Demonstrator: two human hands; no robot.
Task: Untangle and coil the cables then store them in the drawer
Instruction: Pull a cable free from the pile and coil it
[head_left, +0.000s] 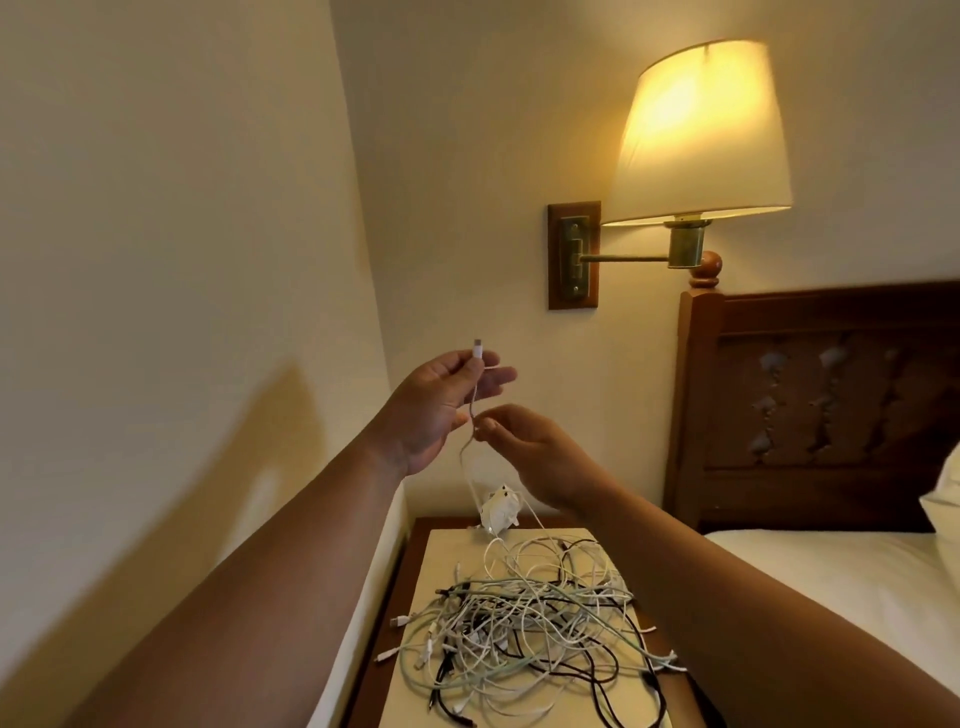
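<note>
Two hands were raised above the nightstand (410, 551), both on one white cable (470, 415). My left hand (436, 410) was palm toward me, thumb and forefinger pinching the cable just below its plug (477, 349), which stuck up past the fingertips. The other fingers of that hand (498, 375) were loosely spread behind the cord. My right hand (535, 457) was lower and just beside the left, thumb and forefinger pressed together on the same cable a little farther down; its remaining fingers were curled under, and I could not tell whether they touched the cord.

From the right-hand pinch the cable dropped in a slack curve toward a white charger (498, 512), which showed at the back edge of the nightstand, tilted. Whether it rested on the top or hung just clear, I could not tell.

Tangle (530, 623) lay on a pale mat (447, 551) covering the nightstand top: many white cords, some pale green, some black, all crossing each other, several plugs sticking out at the left edge.

Lamp (701, 135) was lit on the wall above. Bed (831, 571) stood to the right, its dark headboard (831, 389) against the wall.
</note>
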